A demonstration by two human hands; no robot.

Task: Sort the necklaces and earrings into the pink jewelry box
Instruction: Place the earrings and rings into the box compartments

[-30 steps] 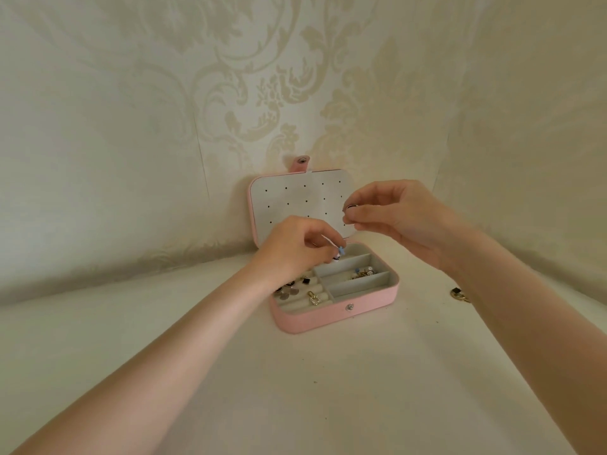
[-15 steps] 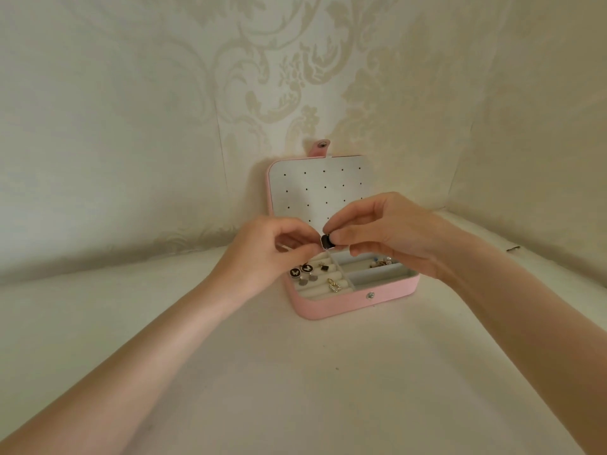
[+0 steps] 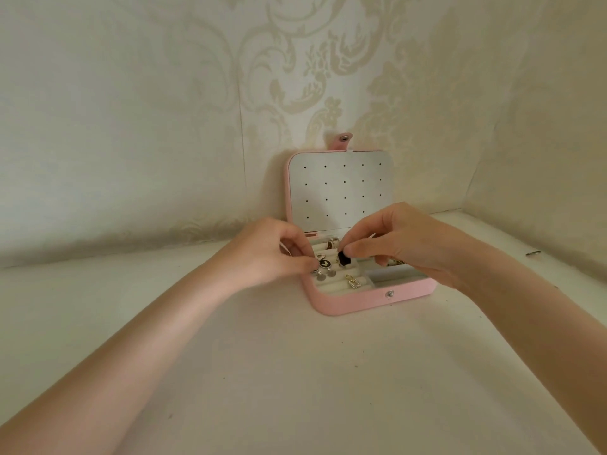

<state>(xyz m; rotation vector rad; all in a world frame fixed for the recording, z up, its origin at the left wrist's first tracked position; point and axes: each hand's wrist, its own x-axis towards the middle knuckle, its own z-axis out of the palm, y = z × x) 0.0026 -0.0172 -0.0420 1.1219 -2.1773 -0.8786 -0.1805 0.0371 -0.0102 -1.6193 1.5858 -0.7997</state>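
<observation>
Two hands: right hand pinches black earring; left hand pinches a small piece, unclear.
Handling: tiny, light, slippery; judged best held by its edges.
Place: roll slots at 9 o'clock in pink jewelry box.

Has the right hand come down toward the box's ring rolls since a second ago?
Yes. The right hand, pinching a black earring, dropped from in front of the lid to the ring rolls.

Jewelry box near back edge of table, lid upright behind. Earrings in left compartment, both hands above.
</observation>
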